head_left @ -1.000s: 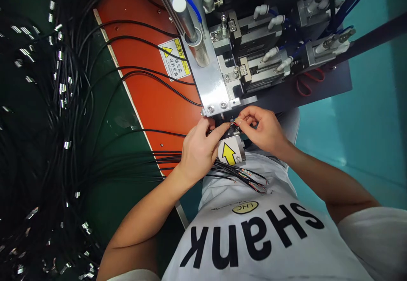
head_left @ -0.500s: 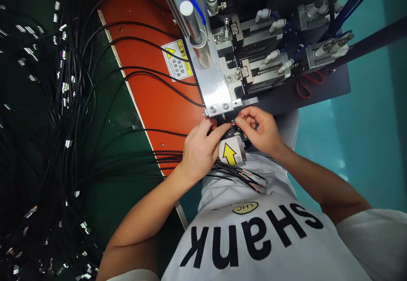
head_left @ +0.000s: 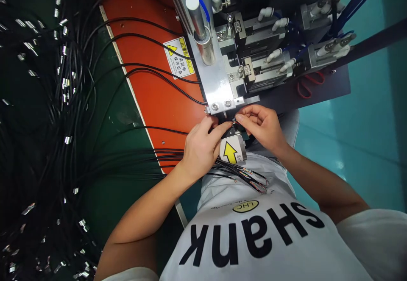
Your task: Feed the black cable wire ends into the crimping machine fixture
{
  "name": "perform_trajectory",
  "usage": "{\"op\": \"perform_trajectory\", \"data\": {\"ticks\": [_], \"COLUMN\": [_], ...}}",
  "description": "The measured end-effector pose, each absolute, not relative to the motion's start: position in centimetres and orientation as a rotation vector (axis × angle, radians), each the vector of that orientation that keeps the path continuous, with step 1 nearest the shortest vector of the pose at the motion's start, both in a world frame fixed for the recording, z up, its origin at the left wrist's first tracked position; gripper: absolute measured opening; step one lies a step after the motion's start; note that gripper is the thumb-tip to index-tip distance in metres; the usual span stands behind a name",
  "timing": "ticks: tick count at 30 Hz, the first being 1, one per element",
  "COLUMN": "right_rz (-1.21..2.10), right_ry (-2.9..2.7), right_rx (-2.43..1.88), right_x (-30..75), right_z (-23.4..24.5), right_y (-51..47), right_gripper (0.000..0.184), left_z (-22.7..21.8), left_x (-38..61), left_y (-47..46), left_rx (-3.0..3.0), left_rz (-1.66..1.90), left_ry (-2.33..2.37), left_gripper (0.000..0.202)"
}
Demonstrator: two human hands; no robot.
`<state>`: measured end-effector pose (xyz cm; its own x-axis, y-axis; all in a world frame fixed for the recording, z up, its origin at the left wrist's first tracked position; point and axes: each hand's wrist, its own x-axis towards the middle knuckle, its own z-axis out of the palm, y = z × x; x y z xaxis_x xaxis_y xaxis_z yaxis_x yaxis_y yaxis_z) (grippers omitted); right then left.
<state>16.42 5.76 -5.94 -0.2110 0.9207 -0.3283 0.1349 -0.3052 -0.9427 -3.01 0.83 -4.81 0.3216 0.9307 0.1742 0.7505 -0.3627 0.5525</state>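
My left hand (head_left: 201, 147) and my right hand (head_left: 262, 126) meet fingertip to fingertip just below the metal machine head (head_left: 219, 82). Both pinch the stripped end of a thin black cable (head_left: 233, 122), whose small coloured wires show between the fingertips. Right under the fingers sits a small fixture with a yellow arrow label (head_left: 231, 151). More black cables with stripped ends (head_left: 251, 179) lie across my lap on the white shirt.
An orange pad (head_left: 152, 90) carries several black cables running left into a large tangle with metal plugs (head_left: 47, 103) on the green bench. A yellow warning sticker (head_left: 178, 57) is by the machine. Red-handled scissors (head_left: 310, 84) lie on the grey base at right.
The view has shifted slightly; the hands stay pinched at the same spot under the machine head, with only small finger movements.
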Motion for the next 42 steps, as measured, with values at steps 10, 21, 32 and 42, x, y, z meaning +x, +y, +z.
{"op": "perform_trajectory", "data": {"ticks": [10, 21, 32, 42], "right_rz": [1.145, 1.382, 1.417, 1.638], "right_ry": [-1.563, -1.467, -1.412, -1.211], "right_rx": [-1.464, -1.404, -1.424, -1.414], "right_x": [15.9, 15.7, 15.7, 16.2], "right_z": [-6.2, -6.7, -6.9, -7.5], "right_y": [4.9, 4.6, 4.7, 4.9], "right_gripper": [0.01, 0.017, 0.023, 0.032], "left_z": [-4.8, -4.9, -5.0, -4.9], "left_x": [-3.1, -3.1, -3.1, -3.2], "left_y": [0.9, 0.8, 0.7, 0.8], "left_rx": [2.248, 2.26, 2.229, 2.225], "left_rz": [0.654, 0.657, 0.658, 0.652], "left_ry": [1.501, 1.509, 1.518, 1.494], "left_gripper": [0.033, 0.033, 0.032, 0.033]}}
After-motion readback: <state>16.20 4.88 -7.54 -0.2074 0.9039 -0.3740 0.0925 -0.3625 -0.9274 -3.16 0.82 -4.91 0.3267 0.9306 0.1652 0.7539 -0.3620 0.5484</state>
